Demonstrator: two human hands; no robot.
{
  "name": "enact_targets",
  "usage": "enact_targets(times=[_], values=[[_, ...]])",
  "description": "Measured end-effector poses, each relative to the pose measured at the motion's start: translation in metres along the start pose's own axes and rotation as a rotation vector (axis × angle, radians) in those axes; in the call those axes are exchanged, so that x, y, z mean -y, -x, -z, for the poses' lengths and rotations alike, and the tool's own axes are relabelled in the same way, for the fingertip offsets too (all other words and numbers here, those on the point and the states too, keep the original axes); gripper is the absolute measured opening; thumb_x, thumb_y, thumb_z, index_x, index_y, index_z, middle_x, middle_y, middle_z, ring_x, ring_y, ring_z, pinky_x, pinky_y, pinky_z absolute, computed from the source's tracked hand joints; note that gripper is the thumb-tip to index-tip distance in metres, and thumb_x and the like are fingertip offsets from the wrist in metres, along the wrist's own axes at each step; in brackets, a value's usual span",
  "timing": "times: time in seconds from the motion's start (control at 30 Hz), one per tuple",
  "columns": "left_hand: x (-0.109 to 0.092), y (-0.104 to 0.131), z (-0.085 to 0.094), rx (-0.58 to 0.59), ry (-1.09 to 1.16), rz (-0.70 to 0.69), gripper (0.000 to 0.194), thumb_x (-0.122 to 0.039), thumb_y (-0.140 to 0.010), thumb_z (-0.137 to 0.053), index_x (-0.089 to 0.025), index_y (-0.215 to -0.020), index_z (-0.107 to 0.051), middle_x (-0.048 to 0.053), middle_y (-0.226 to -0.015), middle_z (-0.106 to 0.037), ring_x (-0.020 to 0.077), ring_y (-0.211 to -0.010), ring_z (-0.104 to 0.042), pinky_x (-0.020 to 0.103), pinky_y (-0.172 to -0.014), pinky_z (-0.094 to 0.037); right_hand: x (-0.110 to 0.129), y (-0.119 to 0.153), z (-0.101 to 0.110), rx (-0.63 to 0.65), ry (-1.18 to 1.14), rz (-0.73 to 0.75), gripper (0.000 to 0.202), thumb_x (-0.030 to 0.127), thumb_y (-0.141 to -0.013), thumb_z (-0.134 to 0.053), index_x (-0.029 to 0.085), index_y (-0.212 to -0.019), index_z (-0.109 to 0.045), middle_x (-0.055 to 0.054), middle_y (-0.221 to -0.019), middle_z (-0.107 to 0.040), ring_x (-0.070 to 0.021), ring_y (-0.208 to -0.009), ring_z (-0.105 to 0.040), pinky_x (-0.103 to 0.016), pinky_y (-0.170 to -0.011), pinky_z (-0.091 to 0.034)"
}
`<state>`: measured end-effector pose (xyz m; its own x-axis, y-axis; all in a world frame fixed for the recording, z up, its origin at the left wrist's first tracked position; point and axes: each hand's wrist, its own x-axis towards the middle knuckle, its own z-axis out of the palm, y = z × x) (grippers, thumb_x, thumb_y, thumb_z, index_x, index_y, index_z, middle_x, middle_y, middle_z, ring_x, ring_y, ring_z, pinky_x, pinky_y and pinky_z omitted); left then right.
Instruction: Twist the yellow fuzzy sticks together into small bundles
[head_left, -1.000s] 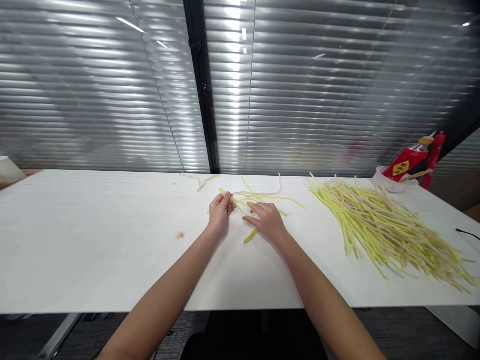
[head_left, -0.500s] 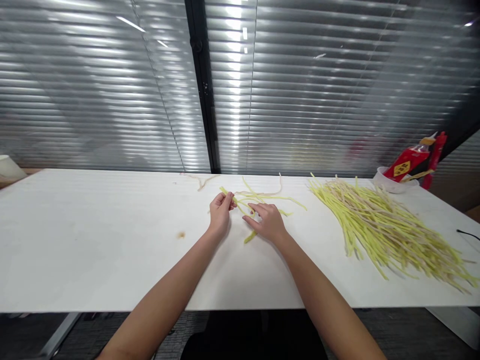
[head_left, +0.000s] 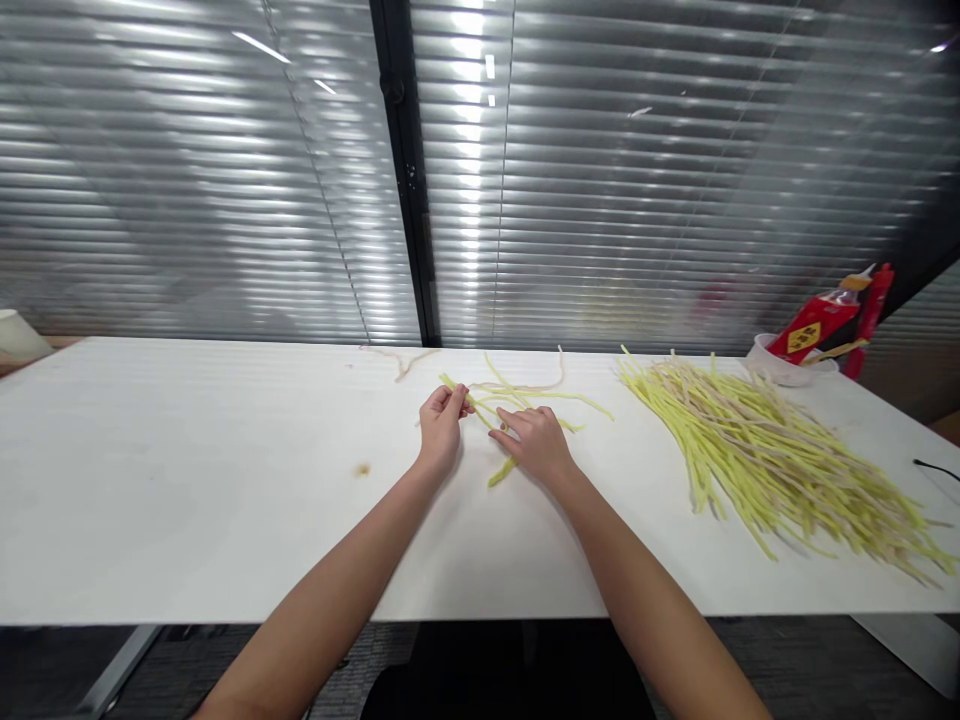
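While left hand (head_left: 441, 424) pinches a yellow strip (head_left: 480, 412), right hand (head_left: 534, 440) pressing loose strips (head_left: 536, 395), fingers together

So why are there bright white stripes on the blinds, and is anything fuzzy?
Head view: ceiling lights glare off the blinds, brightest by the dark post. The table edge bows from lens distortion. Both hands, left and right, and the stalks look sharp; the red packet at far right is soft.
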<state>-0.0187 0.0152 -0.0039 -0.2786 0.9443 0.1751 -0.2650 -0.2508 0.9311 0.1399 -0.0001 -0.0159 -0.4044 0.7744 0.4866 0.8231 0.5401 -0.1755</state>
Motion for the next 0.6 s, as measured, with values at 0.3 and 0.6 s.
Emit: enact_targets(times=[0.3,0.6], values=[[0.0003,0.0002,0.0004,-0.013,-0.024,-0.012,0.027,-0.038,-0.075,-0.064,-0.016,-0.063,-0.056,-0.002,-0.059,-0.053,0.0096,-0.059,-0.05,0.024,-0.063,-0.041,0.0004,0.0002,-0.0023,0.029,-0.009,0.011,0.023,0.031,-0.091,-0.052,0.02,-0.107,-0.063,-0.004,-0.083,-0.072,-0.0159,-0.077,-0.062,-0.031,-0.077,-0.026],[-0.0009,0.0015,0.0006,-0.02,-0.057,-0.015,0.027,-0.039,-0.076,-0.063,-0.016,-0.063,-0.056,-0.001,-0.059,-0.054,0.0102,-0.06,-0.05,0.024,-0.062,-0.039,0.0008,-0.0007,-0.0011,0.007,-0.079,0.006,0.016,0.024,-0.09,-0.051,0.023,-0.09,-0.067,0.0,-0.075,-0.072,-0.0129,-0.067,-0.059,-0.029,-0.075,-0.024]])
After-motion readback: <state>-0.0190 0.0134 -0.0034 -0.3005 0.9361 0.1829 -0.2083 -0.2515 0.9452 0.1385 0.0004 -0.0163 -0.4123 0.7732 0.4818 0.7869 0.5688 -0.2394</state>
